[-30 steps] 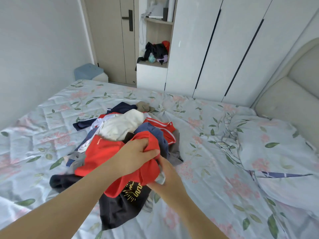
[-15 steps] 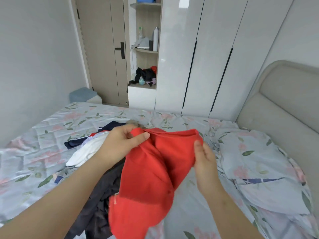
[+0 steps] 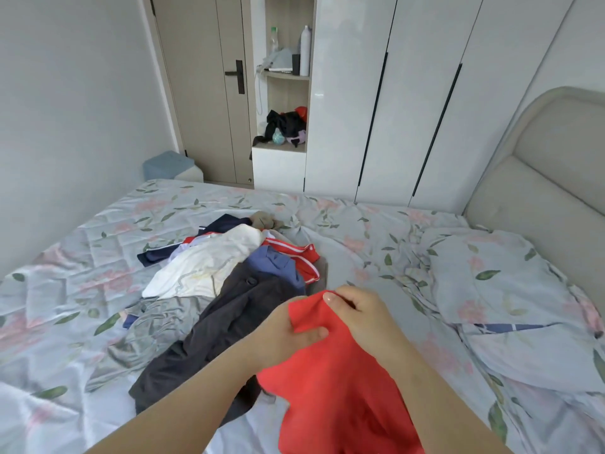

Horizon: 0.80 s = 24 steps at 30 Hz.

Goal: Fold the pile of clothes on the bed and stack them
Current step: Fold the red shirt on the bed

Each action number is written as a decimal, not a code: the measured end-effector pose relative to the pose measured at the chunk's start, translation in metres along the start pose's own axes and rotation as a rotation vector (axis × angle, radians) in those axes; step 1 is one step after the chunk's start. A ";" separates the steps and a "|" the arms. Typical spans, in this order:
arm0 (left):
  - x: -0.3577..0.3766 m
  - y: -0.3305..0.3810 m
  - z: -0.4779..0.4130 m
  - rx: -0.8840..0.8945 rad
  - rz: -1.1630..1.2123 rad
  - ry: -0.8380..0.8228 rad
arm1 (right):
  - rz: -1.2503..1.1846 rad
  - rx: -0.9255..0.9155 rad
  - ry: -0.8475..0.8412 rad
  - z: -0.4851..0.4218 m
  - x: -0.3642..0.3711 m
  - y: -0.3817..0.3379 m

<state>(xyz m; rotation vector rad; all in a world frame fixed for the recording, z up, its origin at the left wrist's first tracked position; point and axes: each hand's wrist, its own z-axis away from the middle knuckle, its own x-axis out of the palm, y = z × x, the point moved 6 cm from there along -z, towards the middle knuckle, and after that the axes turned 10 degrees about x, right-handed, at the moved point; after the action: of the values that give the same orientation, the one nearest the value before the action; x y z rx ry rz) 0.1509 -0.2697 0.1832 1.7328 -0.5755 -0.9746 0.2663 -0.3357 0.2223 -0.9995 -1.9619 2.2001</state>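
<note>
Red garment (image 3: 337,398) hangs from both hands: left hand (image 3: 288,335) and right hand (image 3: 363,319) each pinch its top edge, close together. Clothes pile (image 3: 229,273) lies just beyond left hand on bed (image 3: 360,244).

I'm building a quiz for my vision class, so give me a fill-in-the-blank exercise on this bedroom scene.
The left hand and right hand both grip a fabric garment coloured ____.
The floral-print pillow lies to the ____ of the pile of unfolded clothes.
In that pile, the white fabric garment lies ____ from the person than the dark grey fabric garment.
Missing words: red; right; farther.
</note>
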 end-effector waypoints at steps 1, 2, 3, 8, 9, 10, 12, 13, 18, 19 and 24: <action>-0.003 -0.006 0.001 -0.068 0.067 0.050 | 0.032 0.014 -0.024 0.002 0.003 0.005; -0.011 -0.010 0.001 -0.122 0.084 0.097 | 0.056 0.048 -0.034 0.003 0.006 0.014; -0.018 -0.012 0.003 -0.138 0.076 0.122 | 0.064 0.095 -0.048 0.005 0.008 0.023; -0.040 -0.015 0.009 -0.226 0.239 0.273 | 0.164 0.310 -0.315 0.024 0.048 0.070; -0.046 -0.016 0.010 -0.248 0.284 0.318 | 0.198 0.329 -0.318 0.027 0.054 0.076; -0.053 -0.017 0.010 -0.274 0.334 0.373 | 0.225 0.347 -0.307 0.029 0.058 0.083; -0.071 -0.019 0.013 -0.319 0.434 0.486 | 0.281 0.395 -0.299 0.033 0.068 0.098; -0.082 -0.020 0.015 -0.337 0.459 0.532 | 0.330 0.442 -0.309 0.036 0.073 0.105; -0.149 -0.042 0.020 -0.311 0.154 0.560 | 0.393 0.548 -0.098 0.035 0.087 0.102; -0.162 -0.051 0.021 -0.303 -0.039 0.513 | 0.368 0.538 -0.029 0.033 0.088 0.095; -0.157 -0.089 0.030 -0.172 -0.344 -0.064 | 0.265 0.412 0.057 0.025 0.124 0.049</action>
<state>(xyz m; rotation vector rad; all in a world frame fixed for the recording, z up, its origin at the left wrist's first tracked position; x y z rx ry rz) 0.0323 -0.1345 0.1489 1.6801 -0.2264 -1.2846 0.1754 -0.3148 0.1239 -1.2868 -1.3294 2.5277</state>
